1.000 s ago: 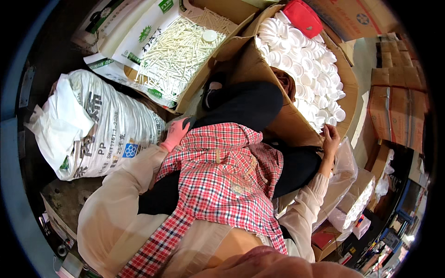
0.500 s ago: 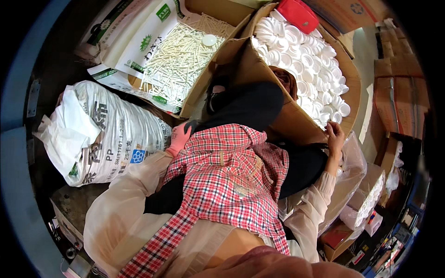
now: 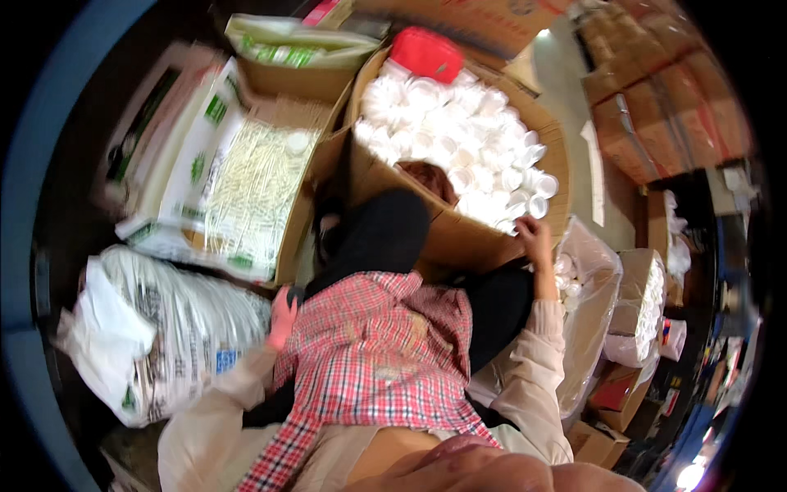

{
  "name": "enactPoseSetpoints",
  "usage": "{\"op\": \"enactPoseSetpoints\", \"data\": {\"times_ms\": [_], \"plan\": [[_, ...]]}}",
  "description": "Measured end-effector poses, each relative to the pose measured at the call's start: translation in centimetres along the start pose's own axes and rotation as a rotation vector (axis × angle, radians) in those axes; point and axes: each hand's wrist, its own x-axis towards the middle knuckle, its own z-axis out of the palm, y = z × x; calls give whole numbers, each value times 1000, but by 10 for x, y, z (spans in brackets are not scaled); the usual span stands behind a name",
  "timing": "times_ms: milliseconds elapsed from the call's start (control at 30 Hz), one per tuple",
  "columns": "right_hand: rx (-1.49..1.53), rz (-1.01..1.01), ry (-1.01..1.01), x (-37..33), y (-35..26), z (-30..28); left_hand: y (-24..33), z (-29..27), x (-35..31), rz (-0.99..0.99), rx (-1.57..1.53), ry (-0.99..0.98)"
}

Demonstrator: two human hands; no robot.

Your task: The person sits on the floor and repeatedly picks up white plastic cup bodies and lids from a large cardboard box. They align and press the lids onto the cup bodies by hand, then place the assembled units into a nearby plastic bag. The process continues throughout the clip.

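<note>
My left hand (image 3: 283, 318), in a pink glove with dark fingertips, rests at the edge of my lap beside a white woven sack (image 3: 188, 316). Its fingers look loosely apart and nothing shows in them. My bare right hand (image 3: 535, 242) is at the near right rim of a cardboard box (image 3: 561, 156) heaped with white round plastic lids (image 3: 484, 123). Its fingers are bent together beside the nearest lids; motion blur hides what they hold, if anything.
A second box (image 3: 299, 225) at the left holds many thin pale sticks (image 3: 254, 180) and one round lid. A red pouch (image 3: 426, 56) and a brown cloth (image 3: 430, 180) lie on the lids. Clear plastic bags (image 3: 592, 287) stand right; stacked cartons (image 3: 668, 123) stand far right.
The view has swung, so the boxes and sack sit further left and lower. My right hand stays at the box rim with fingers bent; my left hand stays by my lap.
</note>
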Motion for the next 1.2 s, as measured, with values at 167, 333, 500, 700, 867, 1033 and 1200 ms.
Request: {"op": "enactPoseSetpoints", "data": {"times_ms": [167, 333, 500, 700, 867, 1033, 1200], "plan": [[59, 75, -12, 2, -25, 10, -28, 6, 11, 53, -3, -62], [-13, 49, -38, -5, -34, 7, 3, -1, 7, -23, 88, 33], [-8, 27, -13, 1, -9, 5, -14, 11, 10, 45, -42, 31], [-240, -200, -81, 27, -48, 30, 7, -5, 1, -13, 40, 64], [-287, -504, -70, 88, -135, 87, -22, 6, -2, -91, -25, 16], [-560, -608, -64, 167, -180, 192, -15, -9, -15, -175, 86, 89], [-863, -531, -157, 223, -205, 264, 8, -59, 38, -282, -282, 334]]}}
